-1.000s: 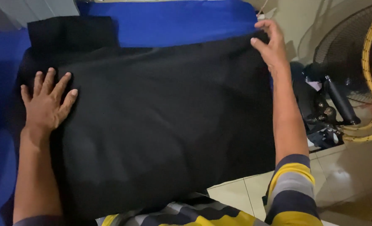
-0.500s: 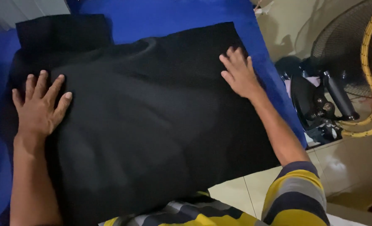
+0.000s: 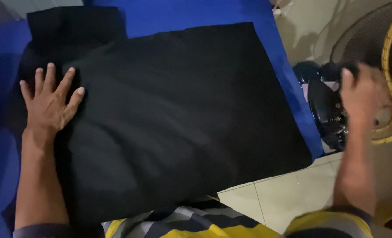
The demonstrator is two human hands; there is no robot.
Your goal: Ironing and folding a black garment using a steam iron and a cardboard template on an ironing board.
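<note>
A large black cloth [image 3: 174, 114] lies spread over a blue-covered surface [image 3: 196, 13]. My left hand [image 3: 50, 99] presses flat on the cloth's left part, fingers apart. My right hand [image 3: 363, 94] is off the cloth at the right, blurred, hovering just above a dark clothes iron [image 3: 328, 112] that stands beside the surface. Whether the fingers touch the iron's handle is unclear.
A folded black piece [image 3: 72, 24] lies at the cloth's far left corner. A fan with a wire grille and yellow rim [image 3: 390, 66] stands on the tiled floor [image 3: 271, 202] at the right. My striped yellow and grey shirt shows at the bottom.
My right hand slid from the cloth's far right corner, across its right part, then off the surface toward the iron. The left hand stayed pressed in place.
</note>
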